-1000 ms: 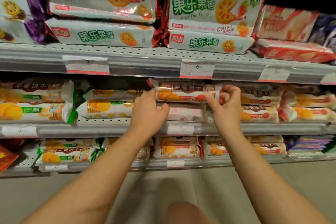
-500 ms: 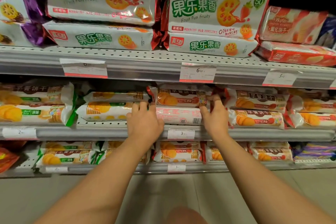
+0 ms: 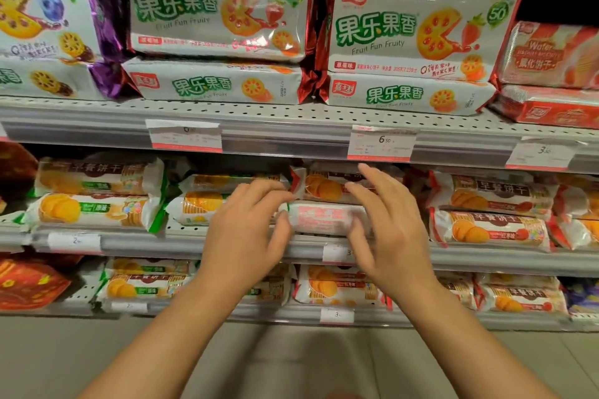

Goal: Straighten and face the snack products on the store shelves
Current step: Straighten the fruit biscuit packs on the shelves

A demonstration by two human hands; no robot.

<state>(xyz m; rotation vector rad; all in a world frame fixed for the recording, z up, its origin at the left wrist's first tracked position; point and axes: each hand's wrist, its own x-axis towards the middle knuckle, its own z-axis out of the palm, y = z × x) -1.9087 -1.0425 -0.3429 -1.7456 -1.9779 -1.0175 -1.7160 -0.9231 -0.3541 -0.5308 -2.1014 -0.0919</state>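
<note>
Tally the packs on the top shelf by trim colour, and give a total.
Purple-trim packs: 2
Red-trim fruity packs: 4
Orange wafer packs: 2
Total: 8

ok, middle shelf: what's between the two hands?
In the head view, two stacked biscuit packs sit between the left hand and right hand: a pale pink-printed pack below, a red-ended biscuit pack on top.
</note>
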